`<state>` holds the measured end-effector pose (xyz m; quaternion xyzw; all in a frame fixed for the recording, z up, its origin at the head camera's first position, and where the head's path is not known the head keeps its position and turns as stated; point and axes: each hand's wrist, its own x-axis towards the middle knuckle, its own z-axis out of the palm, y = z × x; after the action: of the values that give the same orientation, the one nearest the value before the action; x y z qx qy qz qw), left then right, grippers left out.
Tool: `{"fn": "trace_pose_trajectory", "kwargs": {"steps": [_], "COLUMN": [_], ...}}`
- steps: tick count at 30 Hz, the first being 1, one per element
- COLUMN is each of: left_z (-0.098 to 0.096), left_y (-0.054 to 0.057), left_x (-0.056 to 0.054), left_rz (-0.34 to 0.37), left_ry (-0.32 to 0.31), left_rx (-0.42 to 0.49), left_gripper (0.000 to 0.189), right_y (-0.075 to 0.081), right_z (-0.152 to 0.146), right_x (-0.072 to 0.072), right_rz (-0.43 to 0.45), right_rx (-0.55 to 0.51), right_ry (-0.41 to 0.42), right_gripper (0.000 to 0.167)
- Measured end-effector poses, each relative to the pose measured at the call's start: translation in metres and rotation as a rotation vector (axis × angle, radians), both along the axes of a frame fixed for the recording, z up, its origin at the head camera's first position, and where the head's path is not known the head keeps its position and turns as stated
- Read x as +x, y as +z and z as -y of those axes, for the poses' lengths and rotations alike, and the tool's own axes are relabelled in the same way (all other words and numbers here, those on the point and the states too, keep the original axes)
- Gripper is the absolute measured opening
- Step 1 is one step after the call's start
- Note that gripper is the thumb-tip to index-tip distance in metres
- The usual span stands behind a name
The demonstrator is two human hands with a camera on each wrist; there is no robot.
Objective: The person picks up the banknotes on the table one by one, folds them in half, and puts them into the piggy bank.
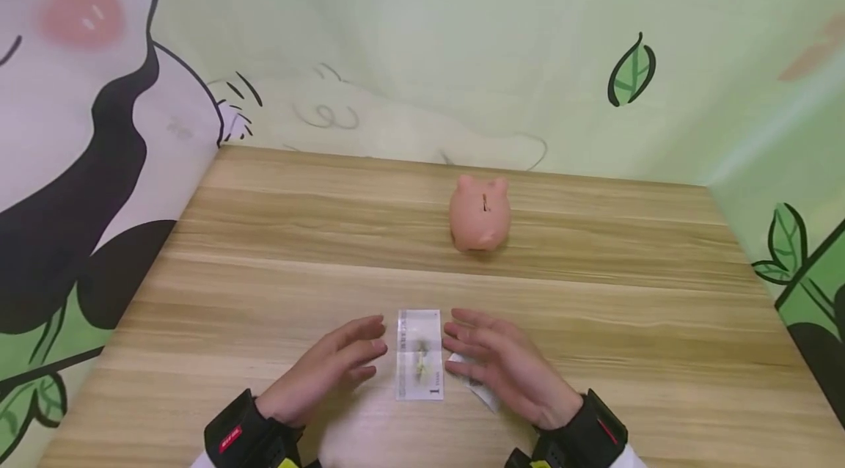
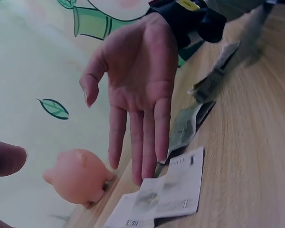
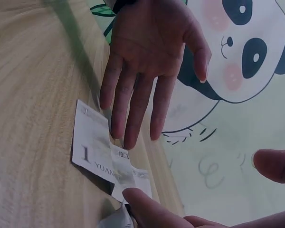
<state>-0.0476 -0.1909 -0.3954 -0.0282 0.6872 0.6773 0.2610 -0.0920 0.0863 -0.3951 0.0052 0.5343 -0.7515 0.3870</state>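
- I see the banknote (image 1: pixel 419 355) lying flat on the wooden surface (image 1: pixel 594 321), at the near edge of the scene, directly between my two hands.
- Its long axis runs from near to far, so the short ends point toward me and toward the piggy bank (image 1: pixel 480 214).
- The left hand (image 1: pixel 328 370) is just to the left of the banknote, fingers straight and relaxed, holding nothing. From the right wrist view its fingertips (image 3: pixel 128 137) seem to be over the left edge of the note, but I cannot tell if they really touch it.
- The right hand (image 1: pixel 499 365) is just to the right of the banknote, also with the fingers spread out and not gripping. Under it there is a second piece of paper (image 1: pixel 480 392), partly hidden by the palm.
- Both hands are about equally near to the banknote; neither has an advantage that I can judge.
- The piggy bank stands far from the hands, a little to the right of the banknote's line, with its slot on the top.
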Motion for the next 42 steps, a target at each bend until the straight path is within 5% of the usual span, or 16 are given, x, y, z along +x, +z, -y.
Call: {"fn": "trace_pose_trajectory", "kwargs": {"steps": [10,17,26,35,42], "left_z": [-0.007,-0.016,-0.032,-0.051,-0.075], "left_y": [-0.006,-0.008,-0.011,-0.004,0.003], "left_x": [0.002,-0.006,-0.033,-0.063,-0.082], "left_rz": [0.020,-0.067,-0.142,-0.260,-0.315], "left_ry": [0.028,0.153,0.310,0.326,0.302], "left_rx": [0.164,0.041,-0.006,-0.073,-0.001], "left_gripper": [0.061,0.050,0.035,0.029,0.031], "right_y": [-0.004,0.001,0.012,0.024,0.026], "right_z": [0.002,-0.001,-0.001,-0.010,-0.019], "right_x": [-0.001,-0.007,-0.019,-0.034,-0.050], "right_rz": [0.019,-0.042,-0.119,-0.196,-0.267], "right_rx": [-0.046,-0.112,-0.153,-0.179,0.016], "right_ry": [-0.025,-0.050,-0.115,-0.170,-0.247], "right_gripper": [0.061,0.063,0.060,0.049,0.053]}}
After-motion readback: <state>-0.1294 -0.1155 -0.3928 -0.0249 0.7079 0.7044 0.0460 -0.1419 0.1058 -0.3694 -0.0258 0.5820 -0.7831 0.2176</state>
